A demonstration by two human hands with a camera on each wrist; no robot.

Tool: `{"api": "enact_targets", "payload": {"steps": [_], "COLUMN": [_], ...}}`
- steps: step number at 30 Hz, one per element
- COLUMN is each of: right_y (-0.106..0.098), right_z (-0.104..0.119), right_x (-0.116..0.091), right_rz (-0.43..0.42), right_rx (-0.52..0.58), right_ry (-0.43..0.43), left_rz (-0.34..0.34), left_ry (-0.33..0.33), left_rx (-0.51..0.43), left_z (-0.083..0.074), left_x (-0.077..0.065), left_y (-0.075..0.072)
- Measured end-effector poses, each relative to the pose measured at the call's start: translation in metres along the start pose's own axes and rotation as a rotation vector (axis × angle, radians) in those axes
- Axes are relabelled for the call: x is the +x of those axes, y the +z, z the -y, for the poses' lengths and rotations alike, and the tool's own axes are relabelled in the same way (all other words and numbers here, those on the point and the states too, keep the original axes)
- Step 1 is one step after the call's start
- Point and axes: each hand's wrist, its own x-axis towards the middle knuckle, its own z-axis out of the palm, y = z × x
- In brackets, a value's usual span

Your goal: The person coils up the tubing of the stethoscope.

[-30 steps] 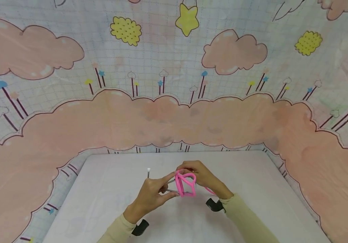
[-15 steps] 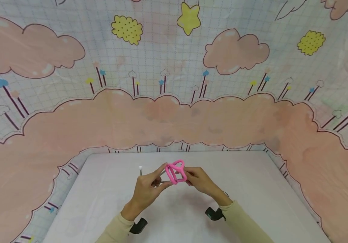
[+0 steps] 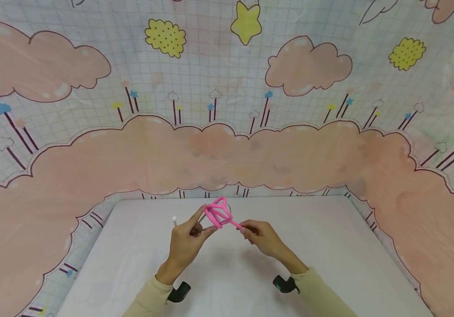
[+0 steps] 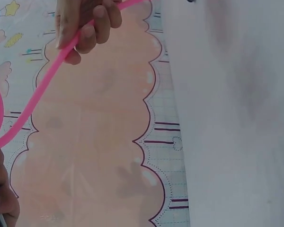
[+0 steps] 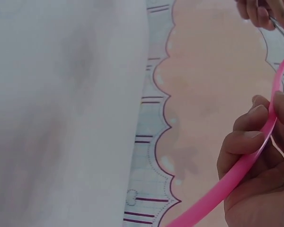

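Observation:
A glossy pink cord [image 3: 217, 215] is looped around a thin metal frame [image 5: 278, 27] above the white table. My left hand [image 3: 185, 242] holds the frame, with finger and thumb at opposite sides of the pink loops. Behind that hand a thin rod with a white tip [image 3: 174, 219] sticks up. To the right, my right hand [image 3: 265, 237] pinches the cord's loose stretch, which runs taut down from the loops. The right wrist view shows the cord [image 5: 236, 177] passing between the curled fingers and thumb. In the left wrist view the strand [image 4: 42, 90] spans both hands.
The white table [image 3: 132, 246] lies under both hands, its far edge just behind the loops. Past it hangs a patterned cloth [image 3: 243, 158] with clouds and stars. Black wrist cameras [image 3: 179, 292] jut out below the wrists.
The left hand and pink loops have moved up and left. The right hand has come from behind the loops to their right, drawing the cord's loose stretch out straight.

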Motion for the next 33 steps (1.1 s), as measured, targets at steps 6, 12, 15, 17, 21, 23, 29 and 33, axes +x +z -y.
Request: {"api": "enact_targets", "payload": {"steps": [6, 12, 15, 17, 21, 23, 29, 33], "right_y": [0.003, 0.001, 0.0, 0.0, 0.0, 0.0, 0.0, -0.001], "right_z": [-0.02, -0.023, -0.024, -0.024, -0.025, -0.025, -0.024, -0.02], "right_x": [-0.001, -0.01, -0.014, -0.016, -0.018, -0.019, -0.022, -0.025], "right_rz": [-0.018, -0.025, -0.03, -0.033, -0.043, -0.05, -0.071, -0.086], "right_rx": [0.011, -0.036, -0.069, -0.084, -0.096, -0.102, -0.138, -0.188], "right_ry": [0.007, -0.044, -0.047, -0.046, -0.059, -0.073, -0.114, -0.127], "left_rz": [-0.039, -0.041, -0.037, -0.039, -0.042, -0.045, -0.072, -0.064], "left_ry": [-0.025, -0.06, -0.077, -0.075, -0.076, -0.077, -0.065, -0.084], "left_rx": [0.026, 0.062, 0.075, 0.082, 0.091, 0.096, 0.108, 0.129], "left_z": [0.004, 0.009, 0.011, 0.012, 0.014, 0.015, 0.018, 0.018], "left_x": [-0.001, -0.003, -0.003, -0.003, -0.003, -0.003, -0.001, -0.001], "left_y": [0.001, -0.001, -0.002, -0.002, -0.003, -0.003, -0.005, -0.007]}}
